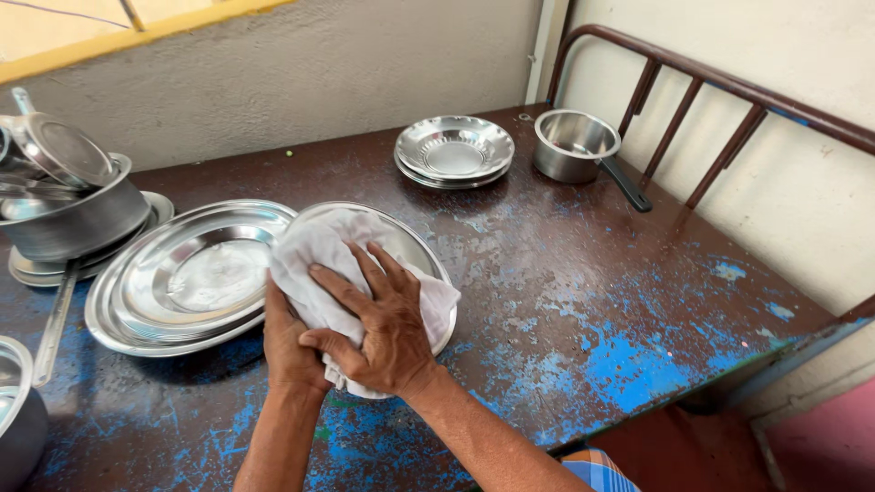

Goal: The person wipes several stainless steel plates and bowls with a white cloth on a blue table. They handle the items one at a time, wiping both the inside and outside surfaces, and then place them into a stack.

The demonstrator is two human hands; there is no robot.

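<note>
Steel plate [415,251] and white cloth [319,251] sit at the near middle of the surface [565,310], right under the person's two hands. The right hand [383,323] lies flat on the cloth with fingers spread, pressing it down onto the plate's face; it is open rather than clenched, which lets the palm cover a broad patch of metal. The left hand [290,351] is tucked beneath and beside the right one, gripping the plate's near rim through a fold of cloth, seemingly to steady the plate against the pressure from above. Part of the rim shows bare on the far right side, tilted slightly up off the surface.

Just to the left, touching or nearly touching the plate, rests a stack of large steel trays [191,273], nested one in another so they take little room. At the near left corner the edge of a steel pot [18,410] shows, and a long handle [55,319] runs up from it toward the far left.

Farther left stands a steel pan [77,223] on flat plates, with a lid [64,150] leaning inside it.

Toward the far side, well apart from the hands, a small stack of steel bowls [454,150] stands beside a saucepan [574,144] whose black handle points to the right. Behind runs a plaster wall [319,73], and a brown metal rail [729,100] borders the right edge.
</note>
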